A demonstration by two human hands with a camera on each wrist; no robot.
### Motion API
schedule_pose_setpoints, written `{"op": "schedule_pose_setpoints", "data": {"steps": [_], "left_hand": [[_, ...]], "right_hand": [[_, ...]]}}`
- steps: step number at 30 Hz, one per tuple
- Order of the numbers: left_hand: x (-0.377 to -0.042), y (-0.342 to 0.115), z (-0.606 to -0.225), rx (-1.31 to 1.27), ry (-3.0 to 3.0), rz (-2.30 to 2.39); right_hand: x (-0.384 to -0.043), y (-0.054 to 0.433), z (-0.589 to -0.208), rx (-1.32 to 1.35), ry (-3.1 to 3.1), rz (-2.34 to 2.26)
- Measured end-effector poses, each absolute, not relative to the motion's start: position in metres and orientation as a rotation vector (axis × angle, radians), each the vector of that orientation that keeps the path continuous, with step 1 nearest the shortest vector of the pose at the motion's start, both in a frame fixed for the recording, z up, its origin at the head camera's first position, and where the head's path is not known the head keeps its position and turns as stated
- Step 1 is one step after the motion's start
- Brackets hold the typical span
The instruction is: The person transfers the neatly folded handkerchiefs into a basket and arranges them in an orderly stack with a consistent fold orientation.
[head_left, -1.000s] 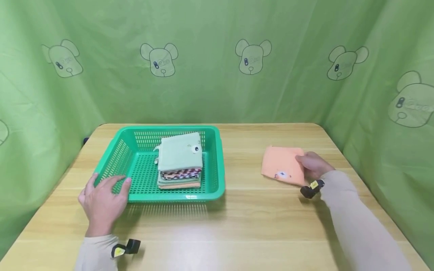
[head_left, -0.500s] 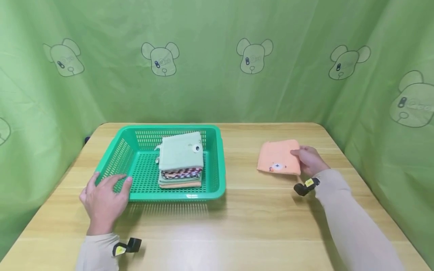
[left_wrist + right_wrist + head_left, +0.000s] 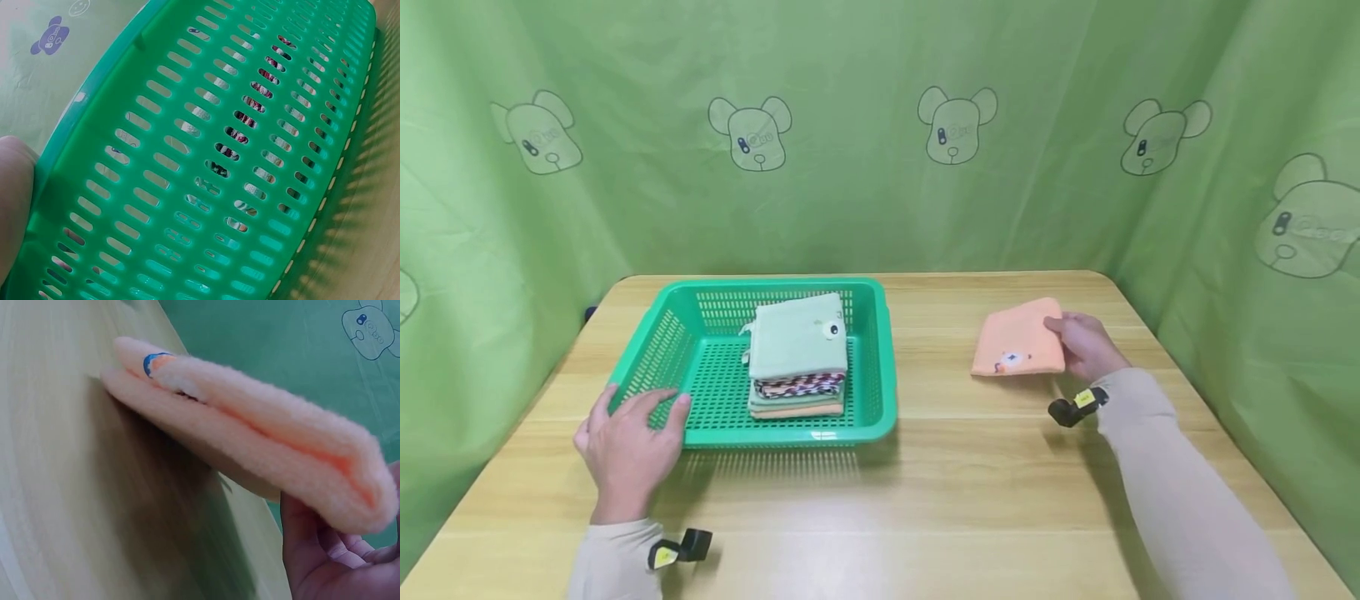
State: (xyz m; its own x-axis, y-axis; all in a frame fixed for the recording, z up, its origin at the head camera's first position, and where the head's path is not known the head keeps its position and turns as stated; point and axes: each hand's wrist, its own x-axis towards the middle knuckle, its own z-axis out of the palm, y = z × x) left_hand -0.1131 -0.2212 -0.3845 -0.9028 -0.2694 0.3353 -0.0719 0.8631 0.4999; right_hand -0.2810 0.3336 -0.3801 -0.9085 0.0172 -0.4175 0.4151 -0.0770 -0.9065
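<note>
At the right of the table, my right hand pinches the right edge of a folded orange towel with an embroidered animal face. The right wrist view shows the towel's folded layers tilted above the tabletop, a shadow beneath. My left hand holds the near left corner of a green plastic basket, its fingers over the rim. Inside the basket's right half lies a stack of folded towels, topped by a pale green towel. Slots in the basket wall partly reveal the stack in the left wrist view.
The wooden table carries the basket on its left side. A green curtain printed with bear heads encloses the back and sides of the table. A small black wrist camera sits by the left sleeve.
My right hand has moved slightly away from me and left, raising the orange towel and tilting its right side up. My left hand and the basket have stayed put.
</note>
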Motion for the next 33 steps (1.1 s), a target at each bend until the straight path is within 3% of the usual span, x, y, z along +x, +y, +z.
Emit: {"op": "schedule_pose_setpoints", "data": {"steps": [33], "left_hand": [[-0.112,-0.22,-0.385,0.228,-2.626,-0.682]], "right_hand": [[-0.283,0.304,-0.344,0.339,1.878,-2.236]]}}
